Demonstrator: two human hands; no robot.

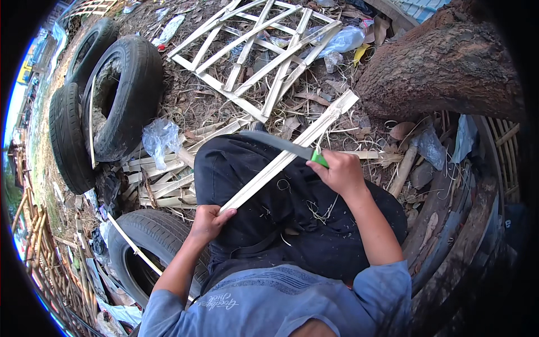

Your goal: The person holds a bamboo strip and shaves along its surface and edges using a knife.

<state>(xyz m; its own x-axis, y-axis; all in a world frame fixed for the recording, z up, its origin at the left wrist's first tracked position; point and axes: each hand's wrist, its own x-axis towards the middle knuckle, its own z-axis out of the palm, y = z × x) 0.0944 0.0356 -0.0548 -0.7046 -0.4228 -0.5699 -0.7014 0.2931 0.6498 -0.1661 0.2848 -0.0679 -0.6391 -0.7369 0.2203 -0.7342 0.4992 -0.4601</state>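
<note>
A long pale strip of split bamboo [269, 166] runs diagonally across my lap, from lower left to upper right. My left hand [209, 223] is closed round its lower end, with the thumb along the strip. In my right hand [342, 173] I grip the green handle of a knife [275, 141]. The blade points left and crosses over the strip's upper half; whether it touches the strip I cannot tell. Thin shavings [323, 216] lie on my dark trousers [247, 160].
A lattice of pale strips [247, 53] lies ahead on littered ground. Old tyres [135, 90] stand at the left, another tyre [151, 230] beside my left arm. A thick tree trunk [443, 64] fills the far right. More flat strips [168, 188] lie by my left knee.
</note>
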